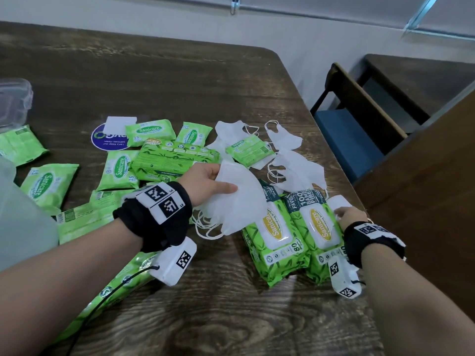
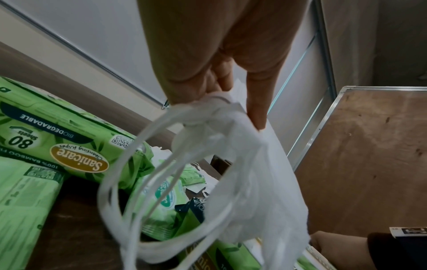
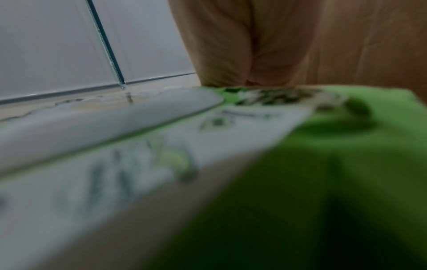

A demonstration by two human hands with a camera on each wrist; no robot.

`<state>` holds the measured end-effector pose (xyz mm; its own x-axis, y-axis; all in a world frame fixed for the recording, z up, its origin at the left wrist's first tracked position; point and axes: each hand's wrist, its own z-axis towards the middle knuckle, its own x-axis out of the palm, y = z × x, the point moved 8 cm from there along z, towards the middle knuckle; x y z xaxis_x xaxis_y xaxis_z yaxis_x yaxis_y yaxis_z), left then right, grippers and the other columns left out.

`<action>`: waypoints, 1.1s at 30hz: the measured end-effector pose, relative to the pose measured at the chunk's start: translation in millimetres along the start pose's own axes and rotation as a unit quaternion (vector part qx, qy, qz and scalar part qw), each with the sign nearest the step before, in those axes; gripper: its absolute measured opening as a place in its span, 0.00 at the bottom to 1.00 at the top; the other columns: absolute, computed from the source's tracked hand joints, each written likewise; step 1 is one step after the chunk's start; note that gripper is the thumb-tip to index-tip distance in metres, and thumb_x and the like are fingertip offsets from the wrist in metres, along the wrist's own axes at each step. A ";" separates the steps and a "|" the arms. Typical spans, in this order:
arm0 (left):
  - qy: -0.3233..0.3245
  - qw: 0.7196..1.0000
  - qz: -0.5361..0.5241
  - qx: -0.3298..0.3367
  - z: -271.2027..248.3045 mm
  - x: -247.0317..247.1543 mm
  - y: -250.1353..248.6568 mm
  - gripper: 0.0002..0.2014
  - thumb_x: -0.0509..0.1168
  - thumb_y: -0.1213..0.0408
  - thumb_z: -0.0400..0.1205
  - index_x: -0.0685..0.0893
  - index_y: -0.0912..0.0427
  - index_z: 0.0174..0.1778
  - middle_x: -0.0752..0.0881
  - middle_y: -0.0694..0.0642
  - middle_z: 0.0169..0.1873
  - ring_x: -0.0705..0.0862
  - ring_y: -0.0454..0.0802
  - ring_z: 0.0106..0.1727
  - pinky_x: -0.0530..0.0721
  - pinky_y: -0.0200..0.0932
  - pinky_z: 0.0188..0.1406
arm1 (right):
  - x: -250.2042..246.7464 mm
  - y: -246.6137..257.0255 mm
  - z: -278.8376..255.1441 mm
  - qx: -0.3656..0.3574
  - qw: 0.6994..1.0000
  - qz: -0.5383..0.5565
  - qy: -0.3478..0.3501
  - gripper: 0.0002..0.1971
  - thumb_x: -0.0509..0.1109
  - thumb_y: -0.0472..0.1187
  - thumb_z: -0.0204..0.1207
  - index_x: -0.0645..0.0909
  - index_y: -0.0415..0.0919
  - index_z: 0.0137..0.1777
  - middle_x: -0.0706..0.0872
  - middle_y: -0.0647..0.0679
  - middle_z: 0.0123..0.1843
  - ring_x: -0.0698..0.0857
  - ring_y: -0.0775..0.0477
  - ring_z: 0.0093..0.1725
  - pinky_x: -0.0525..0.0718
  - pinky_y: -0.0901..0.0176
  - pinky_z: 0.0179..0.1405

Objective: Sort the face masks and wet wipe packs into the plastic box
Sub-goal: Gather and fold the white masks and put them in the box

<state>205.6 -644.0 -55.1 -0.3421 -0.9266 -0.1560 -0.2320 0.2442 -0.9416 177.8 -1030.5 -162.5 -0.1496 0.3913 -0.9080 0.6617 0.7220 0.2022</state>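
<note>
Gathering masks, box not yet loaded

Left hand [image 1: 210, 179] pinches a bunch of masks [image 1: 237, 201] above the table [image 1: 180, 80]; right hand [image 1: 349, 217] rests on a "Sanicare" pack [image 1: 317, 227], grip unclear. Next, likely carry the masks to the box [image 1: 14, 104] far left. Packs read "80 Sheets", "Biodegradable".

Bare table [image 1: 154, 80] beyond scattered packs [image 1: 48, 185]

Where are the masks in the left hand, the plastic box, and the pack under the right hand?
masks [image 1: 239, 201], head view, middle of the white bunch.
plastic box [image 1: 12, 98], head view, clear wall at the far left edge.
large wipe pack [image 1: 317, 224], head view, its white lid.
</note>
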 end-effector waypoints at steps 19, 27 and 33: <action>0.051 0.989 0.116 0.082 -36.0 20.2 -43.6 0.05 0.69 0.68 0.79 0.85 0.56 0.49 0.89 0.58 0.47 0.88 0.58 0.48 0.85 0.55 0.54 | -65.2 -2.6 -97.9 -0.066 0.933 0.294 -0.199 0.14 0.62 0.45 0.72 0.80 0.34 0.47 0.84 0.36 0.43 0.82 0.37 0.44 0.78 0.51 0.46; 0.017 0.979 0.153 0.136 -62.8 15.3 -74.9 0.12 0.74 0.64 0.74 0.87 0.62 0.52 0.90 0.60 0.47 0.88 0.59 0.50 0.84 0.61 0.55 | -63.0 69.1 -163.0 -0.153 0.802 0.575 0.048 0.04 0.69 0.34 0.68 0.79 0.32 0.40 0.81 0.45 0.32 0.78 0.45 0.31 0.71 0.60 0.27; -0.110 0.959 0.217 0.146 -79.5 1.1 -73.1 0.11 0.75 0.62 0.72 0.85 0.66 0.45 0.88 0.62 0.42 0.85 0.60 0.46 0.83 0.55 0.52 | -57.2 98.7 -213.3 -0.225 0.856 0.462 -0.058 0.20 0.73 0.45 0.59 0.73 0.27 0.35 0.76 0.38 0.31 0.73 0.46 0.32 0.72 0.49 0.31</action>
<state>149.8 -640.1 37.3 -0.1406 -0.8021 -0.5804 0.1637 0.5594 -0.8126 95.0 -859.9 -12.3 0.3766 0.8733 -0.3090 0.1043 0.2915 0.9509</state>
